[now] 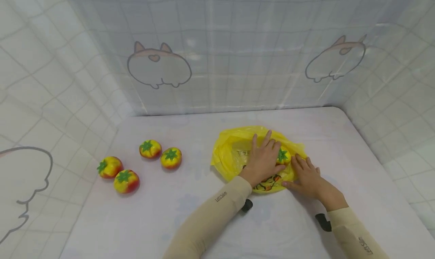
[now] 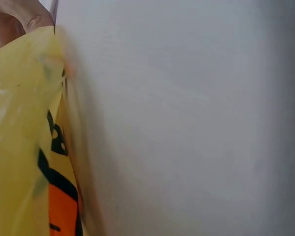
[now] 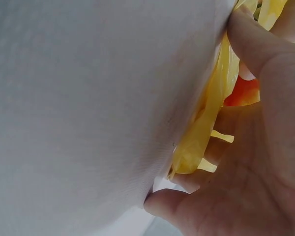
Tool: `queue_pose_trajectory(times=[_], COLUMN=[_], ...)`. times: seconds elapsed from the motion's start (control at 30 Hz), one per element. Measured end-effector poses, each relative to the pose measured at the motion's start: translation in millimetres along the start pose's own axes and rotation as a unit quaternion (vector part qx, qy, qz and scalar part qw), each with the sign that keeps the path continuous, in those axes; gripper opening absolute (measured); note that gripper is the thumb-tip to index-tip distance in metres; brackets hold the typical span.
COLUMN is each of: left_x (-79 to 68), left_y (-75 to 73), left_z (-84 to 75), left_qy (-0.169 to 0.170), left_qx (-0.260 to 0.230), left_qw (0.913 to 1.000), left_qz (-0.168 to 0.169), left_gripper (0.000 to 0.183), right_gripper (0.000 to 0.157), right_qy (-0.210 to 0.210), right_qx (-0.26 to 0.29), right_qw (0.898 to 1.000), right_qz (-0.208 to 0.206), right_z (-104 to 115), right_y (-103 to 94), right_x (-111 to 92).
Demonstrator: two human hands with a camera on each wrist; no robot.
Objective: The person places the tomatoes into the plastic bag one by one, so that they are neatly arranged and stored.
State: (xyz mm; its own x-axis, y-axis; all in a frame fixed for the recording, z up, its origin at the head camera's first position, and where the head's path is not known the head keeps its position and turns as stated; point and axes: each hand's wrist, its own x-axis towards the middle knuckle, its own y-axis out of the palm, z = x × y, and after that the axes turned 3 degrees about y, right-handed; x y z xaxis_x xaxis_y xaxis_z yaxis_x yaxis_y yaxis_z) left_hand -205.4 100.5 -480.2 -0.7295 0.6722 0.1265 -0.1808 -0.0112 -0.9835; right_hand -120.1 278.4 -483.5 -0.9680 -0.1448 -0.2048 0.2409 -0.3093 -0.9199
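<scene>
A yellow plastic bag [image 1: 224, 153] with dark and orange print lies spread on the table. On it, a yellow-and-red tomato-like fruit [image 1: 283, 155] with a green star-shaped top shows between the two hands. My left hand [image 1: 259, 161] reaches over the bag, its index finger and thumb on either side of this fruit and its outer fingers spread. Along the bag's right edge rests my right hand [image 1: 307, 179], fingers nearly straight, thumb held apart. The right wrist view shows the bag's edge [image 3: 199, 140] against those fingers and some red fruit [image 3: 243, 92] behind.
Several more tomato-like fruits [image 1: 126, 181] sit on the left part of the white table [image 1: 190, 213]. Tiled-pattern sheets with cartoon animals [image 1: 159, 66] stand behind and at both sides. Dark wrist-camera pieces [image 1: 323, 222] hang under the beige sleeves [image 1: 210, 217].
</scene>
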Motion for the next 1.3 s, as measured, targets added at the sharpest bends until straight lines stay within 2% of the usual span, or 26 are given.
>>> queue_pose_trajectory(times=[0.17,0.43,0.9,1.17,1.3], left_x=[-1.4,-7.0,-18.6,-27.2,-31.4], left_y=[0.4,-5.4,-17.8,-28.2,-28.8], left_z=[0.5,5.6,26.3,44.2,58.3], left_qy=[-0.006,0.005,0.034,0.046,0.03], left_qx=[-0.005,-0.02,-0.033,-0.074,-0.078], left_qw=[0.9999,0.9992,0.9983,0.9961,0.9961], left_qz=[0.008,0.034,0.035,-0.007,-0.027], left_gripper=[0.085,0.099,0.096,0.098,0.099], right_gripper=[0.107,0.108,0.108,0.111,0.111], right_qy=[0.002,0.003,0.001,0.002,0.006], right_qx=[0.002,0.01,0.009,-0.001,0.01], right_qw=[1.0,1.0,1.0,1.0,1.0], right_qz=[0.003,0.008,0.01,0.011,0.013], right_z=[2,2,5,-1,1], right_y=[2.2,3.6,4.0,0.6,-0.9], right_x=[1,-2,-6,-2,-2])
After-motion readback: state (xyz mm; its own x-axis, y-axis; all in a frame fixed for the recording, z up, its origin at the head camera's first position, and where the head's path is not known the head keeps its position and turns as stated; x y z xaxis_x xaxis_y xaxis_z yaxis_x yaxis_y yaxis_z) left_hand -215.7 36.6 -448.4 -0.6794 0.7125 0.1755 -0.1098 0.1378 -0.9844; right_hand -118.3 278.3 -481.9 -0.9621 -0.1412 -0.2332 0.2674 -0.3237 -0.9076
